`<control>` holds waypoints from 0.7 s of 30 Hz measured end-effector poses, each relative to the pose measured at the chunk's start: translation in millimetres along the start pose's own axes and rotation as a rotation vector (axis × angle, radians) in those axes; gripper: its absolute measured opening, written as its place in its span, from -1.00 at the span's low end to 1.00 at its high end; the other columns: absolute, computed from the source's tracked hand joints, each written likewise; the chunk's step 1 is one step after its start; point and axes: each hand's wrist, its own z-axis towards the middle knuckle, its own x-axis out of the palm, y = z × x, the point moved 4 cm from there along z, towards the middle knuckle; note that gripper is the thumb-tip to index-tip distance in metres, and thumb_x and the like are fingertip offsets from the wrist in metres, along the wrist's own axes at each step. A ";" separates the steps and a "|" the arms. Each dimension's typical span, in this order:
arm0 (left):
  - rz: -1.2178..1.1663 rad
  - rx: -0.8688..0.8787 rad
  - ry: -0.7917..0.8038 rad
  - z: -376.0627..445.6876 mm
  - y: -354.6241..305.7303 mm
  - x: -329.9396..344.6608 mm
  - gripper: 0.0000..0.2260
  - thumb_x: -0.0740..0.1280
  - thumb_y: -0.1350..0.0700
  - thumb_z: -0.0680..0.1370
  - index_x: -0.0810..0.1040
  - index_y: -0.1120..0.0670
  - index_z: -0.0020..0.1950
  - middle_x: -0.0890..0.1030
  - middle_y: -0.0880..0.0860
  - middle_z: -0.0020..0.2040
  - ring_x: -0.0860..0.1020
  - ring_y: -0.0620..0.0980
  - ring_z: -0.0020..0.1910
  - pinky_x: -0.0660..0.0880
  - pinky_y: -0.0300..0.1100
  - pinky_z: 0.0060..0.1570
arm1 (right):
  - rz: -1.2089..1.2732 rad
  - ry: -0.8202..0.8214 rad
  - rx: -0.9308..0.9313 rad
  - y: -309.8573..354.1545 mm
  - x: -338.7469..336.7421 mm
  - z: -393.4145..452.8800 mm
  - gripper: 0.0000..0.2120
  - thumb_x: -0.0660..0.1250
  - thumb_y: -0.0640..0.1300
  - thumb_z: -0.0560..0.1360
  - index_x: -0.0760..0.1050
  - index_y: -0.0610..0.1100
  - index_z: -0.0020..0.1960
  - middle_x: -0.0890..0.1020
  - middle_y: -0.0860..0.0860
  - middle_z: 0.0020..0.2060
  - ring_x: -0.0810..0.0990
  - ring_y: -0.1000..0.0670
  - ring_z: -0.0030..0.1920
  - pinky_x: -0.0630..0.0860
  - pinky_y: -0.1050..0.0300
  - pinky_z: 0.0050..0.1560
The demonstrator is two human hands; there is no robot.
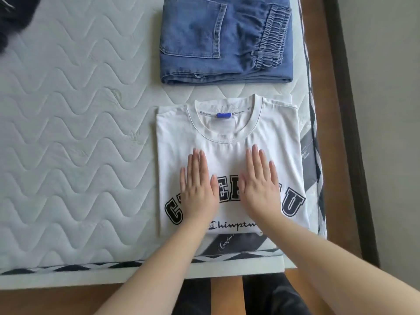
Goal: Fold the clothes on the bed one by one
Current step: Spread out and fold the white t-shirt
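Near the mattress (75, 137) near-right corner, the folded white T-shirt (227, 137) lies flat, collar far, with left hand (198, 189) and right hand (261, 185) pressing it side by side, fingers straight, gripping nothing, both equally close.

Lay folded into a neat rectangle at the near right corner of the mattress, collar far, black block lettering near: a white T-shirt (229, 142); beyond it, just apart, folded blue jeans (225, 39), pocket up, elastic cuffs right; at the far left edge, a dark garment (16, 14), mostly cropped.
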 end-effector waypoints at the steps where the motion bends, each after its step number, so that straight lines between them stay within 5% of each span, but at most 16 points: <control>1: 0.003 -0.030 0.027 -27.6 1.6 7.5 -0.44 0.05 -0.01 0.64 0.02 0.17 0.59 0.15 0.15 0.58 0.17 0.06 0.56 0.17 0.06 0.50 | 0.017 0.001 0.005 3.2 8.3 -25.8 -0.43 0.04 -0.04 0.64 -0.02 -0.13 0.60 0.07 -0.03 0.57 0.01 -0.01 0.57 -0.02 -0.04 0.55; 4: 0.087 -0.080 0.167 -84.8 13.9 23.6 -0.41 0.01 -0.09 0.65 0.04 0.21 0.59 0.08 0.18 0.60 0.10 0.09 0.58 0.17 0.07 0.50 | -0.012 0.075 0.036 -1.7 26.2 -83.3 -0.44 0.00 0.03 0.65 0.02 -0.13 0.59 0.06 -0.03 0.57 -0.01 0.00 0.57 -0.04 -0.05 0.55; 11: 0.265 0.114 0.476 -141.2 35.3 1.2 -0.43 0.04 -0.13 0.63 0.13 0.10 0.59 0.11 0.13 0.60 0.11 0.12 0.57 0.15 0.13 0.51 | -0.079 0.364 -0.042 -9.4 19.1 -139.8 -0.39 0.00 0.10 0.67 -0.15 -0.08 0.60 -0.12 0.00 0.58 -0.17 -0.03 0.58 -0.16 -0.03 0.56; 13: 0.264 0.122 0.595 -141.2 36.8 -19.5 -0.44 0.09 -0.08 0.64 0.09 0.06 0.61 0.05 0.07 0.62 0.02 0.06 0.59 0.07 0.04 0.53 | -0.088 0.442 -0.057 -5.4 -1.2 -141.6 -0.42 0.01 0.09 0.66 -0.03 -0.09 0.60 -0.01 -0.02 0.59 -0.06 -0.04 0.58 -0.08 -0.01 0.55; 15: 0.211 0.086 0.619 -132.4 28.7 -56.2 -0.50 0.12 -0.04 0.64 0.17 0.03 0.57 0.23 0.02 0.55 0.16 0.01 0.54 0.17 -0.01 0.47 | -0.038 0.445 -0.045 3.7 -38.2 -140.7 -0.53 0.05 0.07 0.64 0.26 -0.10 0.49 0.27 -0.03 0.50 0.21 -0.07 0.49 0.13 0.02 0.47; 21: 0.052 0.314 0.436 -127.6 -14.4 -219.1 -0.66 0.13 -0.05 0.62 0.52 0.02 0.31 0.57 -0.03 0.22 0.52 0.04 0.19 0.44 -0.04 0.17 | 0.026 0.203 -0.213 55.8 -166.9 -156.8 -0.70 0.21 -0.05 0.60 0.51 -0.08 0.28 0.58 -0.01 0.18 0.54 -0.13 0.17 0.45 -0.03 0.16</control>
